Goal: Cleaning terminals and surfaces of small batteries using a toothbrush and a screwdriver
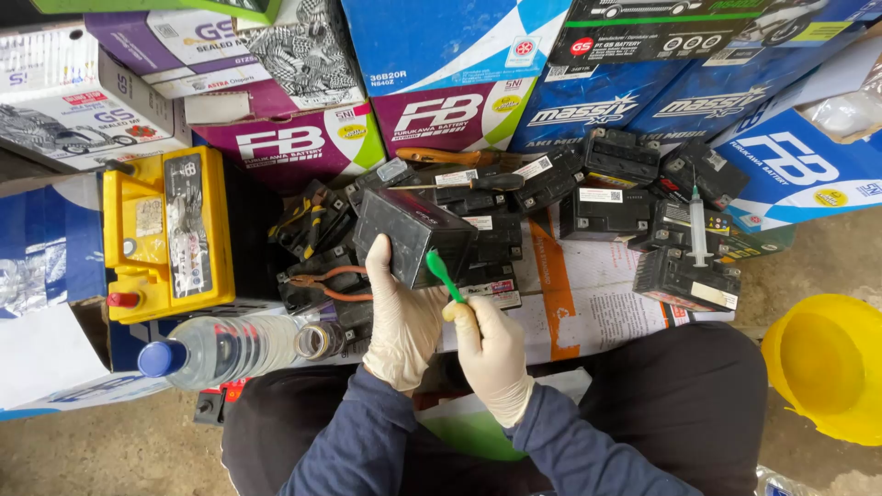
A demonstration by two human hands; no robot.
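Both my hands wear pale latex gloves. My left hand (397, 317) grips a small black battery (413, 234) by its near edge and holds it tilted above the pile. My right hand (491, 354) pinches a thin green-handled tool (444, 274), whose tip points up at the battery's lower right side. Several more small black batteries (602, 207) lie on flattened cardboard (588, 308) beyond my hands.
A yellow-topped battery (165, 230) stands at left, with a clear plastic bottle with a blue cap (220, 349) lying in front of it. A syringe (698, 230) rests on batteries at right. A yellow bucket (827, 363) sits far right. Stacked cartons (441, 64) line the back. Pliers (322, 280) lie near my left hand.
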